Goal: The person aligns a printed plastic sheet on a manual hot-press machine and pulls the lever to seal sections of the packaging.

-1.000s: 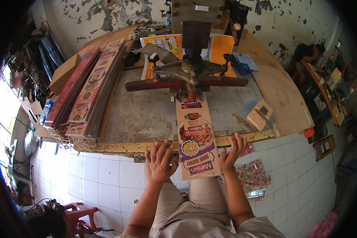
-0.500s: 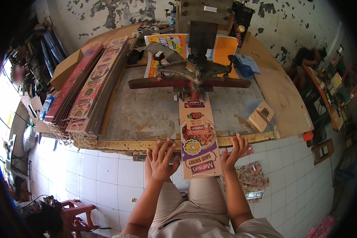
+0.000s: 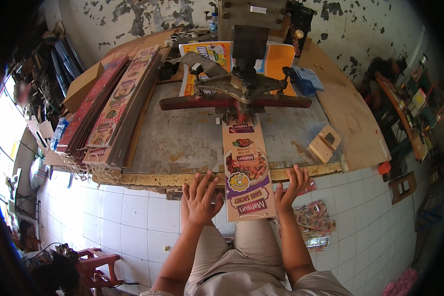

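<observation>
A long printed cardboard strip (image 3: 246, 167) with food pictures lies across the table's near edge and juts toward my lap. Its far end reaches beneath the dark metal head of a press (image 3: 242, 89), which carries a wide reddish crossbar (image 3: 197, 102). Just left of the strip, my left hand (image 3: 201, 198) is at the table's edge, fingers spread and holding nothing. On the other side, my right hand (image 3: 290, 190) has its fingers stretched toward the edge, its thumb close to the strip. Whether the thumb touches it, I cannot tell.
Stacks of printed strips (image 3: 118, 106) with strings lie at the left beside a cardboard box (image 3: 83, 89). A wooden block (image 3: 324, 144) is at the right, a blue item (image 3: 307, 81) farther back. Printed packs (image 3: 314, 217) lie on the tiled floor; a red stool (image 3: 97, 266) stands lower left.
</observation>
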Demonstrator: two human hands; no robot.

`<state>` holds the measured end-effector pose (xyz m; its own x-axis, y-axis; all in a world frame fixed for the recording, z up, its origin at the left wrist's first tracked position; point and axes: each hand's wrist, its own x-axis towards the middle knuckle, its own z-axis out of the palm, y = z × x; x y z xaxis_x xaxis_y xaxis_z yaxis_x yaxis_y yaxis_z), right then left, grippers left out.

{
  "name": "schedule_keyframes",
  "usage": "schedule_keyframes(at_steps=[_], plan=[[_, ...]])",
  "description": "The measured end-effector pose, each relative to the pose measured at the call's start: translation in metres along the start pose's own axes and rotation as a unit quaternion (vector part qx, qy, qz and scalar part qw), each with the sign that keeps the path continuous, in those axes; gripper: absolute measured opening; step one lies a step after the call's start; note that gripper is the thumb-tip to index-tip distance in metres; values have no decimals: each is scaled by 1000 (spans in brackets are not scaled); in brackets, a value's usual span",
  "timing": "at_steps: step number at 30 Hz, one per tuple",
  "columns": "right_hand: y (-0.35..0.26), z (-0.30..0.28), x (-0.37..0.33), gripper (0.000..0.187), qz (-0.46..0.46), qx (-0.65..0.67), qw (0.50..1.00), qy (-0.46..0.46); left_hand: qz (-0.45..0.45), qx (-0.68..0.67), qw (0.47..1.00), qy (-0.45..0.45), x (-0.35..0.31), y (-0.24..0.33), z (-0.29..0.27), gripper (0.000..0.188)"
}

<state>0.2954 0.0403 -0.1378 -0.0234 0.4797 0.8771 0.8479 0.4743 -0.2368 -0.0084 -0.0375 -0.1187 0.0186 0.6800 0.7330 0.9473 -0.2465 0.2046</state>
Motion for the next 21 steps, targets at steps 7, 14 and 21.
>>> schedule_keyframes(at_steps=[7,14,21], plan=[[0,1,2,50,-2,20,1000,9,2,-6,1000,-5,0,0,-1,51],[1,2,-1,50,1,18,1000,7,4,-7,1000,-5,0,0,-2,52],[2,2,-1,50,3,19,1000,5,-10,-10,1000,3,1,2,-2,52]])
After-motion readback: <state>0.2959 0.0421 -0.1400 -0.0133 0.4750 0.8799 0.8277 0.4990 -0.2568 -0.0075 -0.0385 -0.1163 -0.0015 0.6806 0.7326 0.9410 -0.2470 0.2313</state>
